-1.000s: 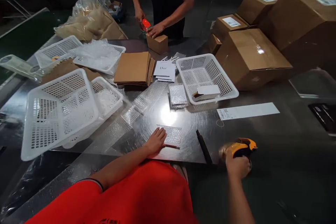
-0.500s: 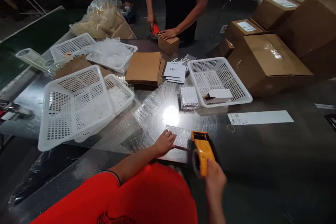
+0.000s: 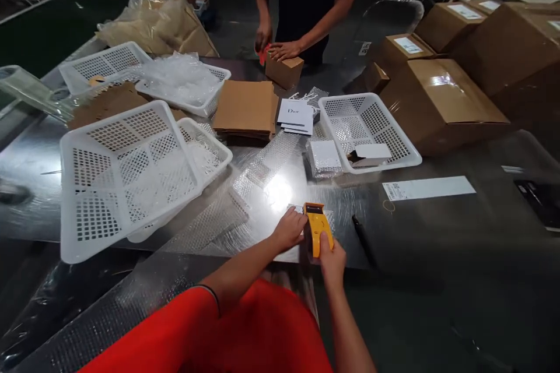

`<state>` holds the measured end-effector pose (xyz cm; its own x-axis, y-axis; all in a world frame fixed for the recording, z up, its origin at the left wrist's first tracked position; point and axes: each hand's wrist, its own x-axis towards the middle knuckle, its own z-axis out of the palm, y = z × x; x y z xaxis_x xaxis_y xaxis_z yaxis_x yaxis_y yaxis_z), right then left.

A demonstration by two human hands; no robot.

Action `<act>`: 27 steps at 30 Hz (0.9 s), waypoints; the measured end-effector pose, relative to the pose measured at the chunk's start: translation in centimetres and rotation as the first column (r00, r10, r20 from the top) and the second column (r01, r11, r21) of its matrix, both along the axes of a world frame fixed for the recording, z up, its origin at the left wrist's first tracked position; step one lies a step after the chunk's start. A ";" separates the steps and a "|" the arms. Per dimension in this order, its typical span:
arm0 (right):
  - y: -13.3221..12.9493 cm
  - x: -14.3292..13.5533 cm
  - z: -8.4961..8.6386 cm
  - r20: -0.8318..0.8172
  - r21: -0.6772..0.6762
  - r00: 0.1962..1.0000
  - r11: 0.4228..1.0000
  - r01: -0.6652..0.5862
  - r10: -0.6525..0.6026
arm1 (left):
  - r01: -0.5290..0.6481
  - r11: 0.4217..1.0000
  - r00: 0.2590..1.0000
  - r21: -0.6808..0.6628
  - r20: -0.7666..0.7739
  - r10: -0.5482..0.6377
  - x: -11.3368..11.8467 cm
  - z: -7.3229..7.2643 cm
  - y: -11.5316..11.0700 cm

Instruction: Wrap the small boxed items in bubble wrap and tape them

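My right hand (image 3: 333, 261) grips a yellow tape dispenser (image 3: 319, 230), which lies over a small bubble-wrapped packet (image 3: 329, 218) near the table's front edge. Just left of the dispenser is my left hand (image 3: 289, 228), its fingers together at the packet's left part; whether they pinch anything is hidden. Most of the packet is covered by the dispenser and my left hand. A flat strip of bubble wrap (image 3: 214, 213) extends to the left of my hands. Right of the dispenser lies a black pen-like object (image 3: 363, 239).
White baskets (image 3: 72, 186) stand left, another basket (image 3: 411, 157) right. Behind are flat cardboard (image 3: 245, 106), white Dior cards (image 3: 294, 112) and wrapped packets (image 3: 324, 157). Across the table a person's hands (image 3: 286, 49) hold a small box (image 3: 284, 71). Large cartons (image 3: 455, 93) stack at the right.
The tape dispenser has moved left and onto the packet, beside my left hand. The black pen-like object now shows at its right. The camera view has shifted slightly.
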<state>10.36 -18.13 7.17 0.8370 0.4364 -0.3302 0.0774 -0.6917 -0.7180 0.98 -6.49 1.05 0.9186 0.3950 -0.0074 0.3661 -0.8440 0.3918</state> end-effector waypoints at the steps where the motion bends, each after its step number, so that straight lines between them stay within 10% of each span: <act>1: 0.1 0.0 0.1 -0.001 -0.007 1.000 1.000 0.004 -0.004 | -0.002 1.000 1.000 -0.018 -0.004 0.002 0.1 0.2 0.1; 7: 0.2 -0.3 0.3 -0.009 0.002 1.000 1.000 0.015 -0.015 | -0.114 0.993 0.990 0.032 -0.077 0.116 0.4 0.8 1.0; 19: 0.1 -0.2 1.0 -0.032 0.000 0.999 1.000 0.029 -0.029 | 0.108 0.990 0.945 0.093 -0.318 -0.073 2.1 2.7 3.2; 27: -11.1 -5.5 -0.7 -0.183 -0.053 0.981 0.997 0.052 -0.061 | 0.089 0.995 0.946 0.051 -0.318 -0.069 2.3 1.8 3.3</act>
<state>4.89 -29.25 6.49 0.7826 0.3698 -0.5008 -0.0938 -0.7252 -0.6821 3.31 -3.23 2.89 0.9017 0.3305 -0.2787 0.3933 -0.8948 0.2113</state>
